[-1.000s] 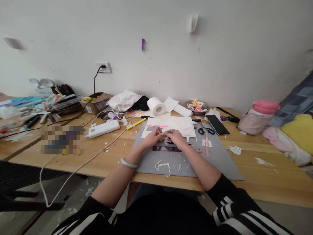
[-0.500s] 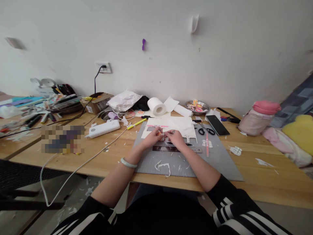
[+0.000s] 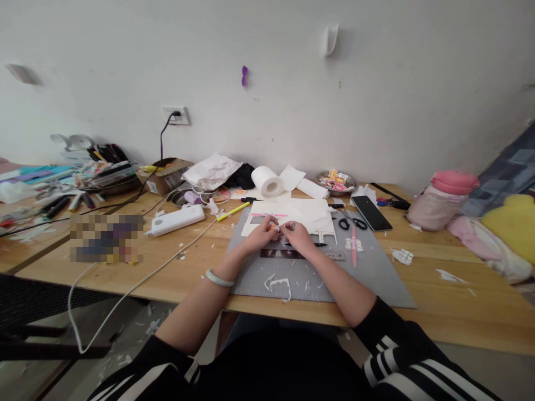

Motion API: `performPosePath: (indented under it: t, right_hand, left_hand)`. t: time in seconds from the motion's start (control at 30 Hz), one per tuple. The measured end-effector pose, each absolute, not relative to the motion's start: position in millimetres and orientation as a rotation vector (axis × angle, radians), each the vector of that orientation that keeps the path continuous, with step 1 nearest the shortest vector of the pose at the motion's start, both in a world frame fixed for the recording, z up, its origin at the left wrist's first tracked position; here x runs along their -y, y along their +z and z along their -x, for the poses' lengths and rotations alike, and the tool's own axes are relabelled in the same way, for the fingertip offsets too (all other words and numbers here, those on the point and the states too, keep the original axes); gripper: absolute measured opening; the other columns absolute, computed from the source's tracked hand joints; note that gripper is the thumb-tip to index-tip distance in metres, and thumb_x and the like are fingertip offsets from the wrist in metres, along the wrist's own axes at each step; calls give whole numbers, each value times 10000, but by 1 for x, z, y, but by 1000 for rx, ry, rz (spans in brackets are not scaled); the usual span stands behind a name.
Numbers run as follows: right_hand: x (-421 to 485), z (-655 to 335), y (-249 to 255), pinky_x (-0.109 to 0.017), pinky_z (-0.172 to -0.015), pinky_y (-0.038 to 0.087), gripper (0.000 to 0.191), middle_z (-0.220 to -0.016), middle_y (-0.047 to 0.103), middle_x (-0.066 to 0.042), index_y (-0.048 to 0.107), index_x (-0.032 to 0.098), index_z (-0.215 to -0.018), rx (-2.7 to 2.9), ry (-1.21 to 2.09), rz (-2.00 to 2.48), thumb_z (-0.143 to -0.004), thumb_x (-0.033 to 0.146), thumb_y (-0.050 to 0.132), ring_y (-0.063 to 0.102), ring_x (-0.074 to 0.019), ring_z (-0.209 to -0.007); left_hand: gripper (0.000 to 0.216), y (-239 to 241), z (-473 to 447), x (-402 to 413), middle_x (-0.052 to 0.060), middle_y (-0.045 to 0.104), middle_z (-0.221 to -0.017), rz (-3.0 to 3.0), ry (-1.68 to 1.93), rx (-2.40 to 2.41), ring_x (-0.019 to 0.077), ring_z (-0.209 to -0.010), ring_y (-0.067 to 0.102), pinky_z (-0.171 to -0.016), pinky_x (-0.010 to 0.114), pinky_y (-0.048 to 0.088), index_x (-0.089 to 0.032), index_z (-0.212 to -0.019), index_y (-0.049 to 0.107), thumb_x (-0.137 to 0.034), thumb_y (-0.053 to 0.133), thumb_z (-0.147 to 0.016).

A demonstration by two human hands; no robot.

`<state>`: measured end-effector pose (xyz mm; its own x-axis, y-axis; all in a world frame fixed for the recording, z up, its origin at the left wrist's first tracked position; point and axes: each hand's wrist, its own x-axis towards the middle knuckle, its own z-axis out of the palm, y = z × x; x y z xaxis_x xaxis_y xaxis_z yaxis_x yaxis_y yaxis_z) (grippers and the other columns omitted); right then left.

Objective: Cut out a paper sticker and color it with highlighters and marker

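Both my hands meet over the grey cutting mat point(image 3: 368, 273). My left hand point(image 3: 261, 235) is closed in a pinch on a small orange and white piece point(image 3: 272, 227) at its fingertips. My right hand point(image 3: 297, 235) is curled, its fingers pressed together against the same small piece. White sheets of card point(image 3: 307, 214) with a pink strip lie just beyond the hands. A metal ruler point(image 3: 309, 254) lies on the mat under my right wrist. A pale bangle point(image 3: 218, 278) rings my left wrist.
Scissors point(image 3: 352, 223), a pink craft knife point(image 3: 354, 245) and a black phone point(image 3: 371, 213) lie to the right. A pink-lidded bottle point(image 3: 441, 201) stands further right. Tissue roll point(image 3: 267, 181), a metal dish point(image 3: 336, 181), a yellow pen point(image 3: 233, 211) and a white power strip point(image 3: 178, 220) with its cable sit behind and left.
My right hand has shifted slightly nearer the left, fingertips working on the small piece. Nothing else on the table has moved.
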<state>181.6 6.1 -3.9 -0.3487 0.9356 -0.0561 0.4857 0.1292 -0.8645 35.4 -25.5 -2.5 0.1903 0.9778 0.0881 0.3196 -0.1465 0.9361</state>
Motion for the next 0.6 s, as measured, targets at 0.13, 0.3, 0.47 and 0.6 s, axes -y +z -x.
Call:
performPosePath:
  t: [0.13,0.3,0.47,0.6]
  right_hand:
    - [-5,-180,-4,-315,-681,533,236,-937,630,-41,591,128,-1015,1878,1188,1339,-910,328,525,619,-138,-768]
    - [-3,-179,0,-297,-652,532,232,-911,629,-34,592,125,-1002,1855,1223,1340,-910,327,525,615,-128,-736]
    - [-2,-179,2,-302,-662,533,229,-921,630,-36,593,126,-1005,1855,1235,1355,-907,323,531,617,-132,-748]
    - [-3,-180,0,-314,-682,533,228,-938,631,-40,594,128,-1010,1846,1238,1352,-904,321,536,619,-139,-768]
  left_hand:
    - [228,0,-37,27,-14,560,-737,-1611,970,-1262,94,-584,528,-561,249,463,-131,-987,547,-339,492,-911]
    - [224,1,-37,28,-2,578,-778,-1597,972,-1320,97,-608,545,-579,258,481,-128,-997,554,-327,510,-904]
    - [245,1,-35,27,31,601,-888,-1554,1006,-1399,122,-703,583,-637,291,510,-131,-1039,554,-329,512,-902]
    - [248,-2,-34,23,35,604,-903,-1518,998,-1408,122,-707,587,-634,289,513,-131,-1046,554,-328,516,-900]
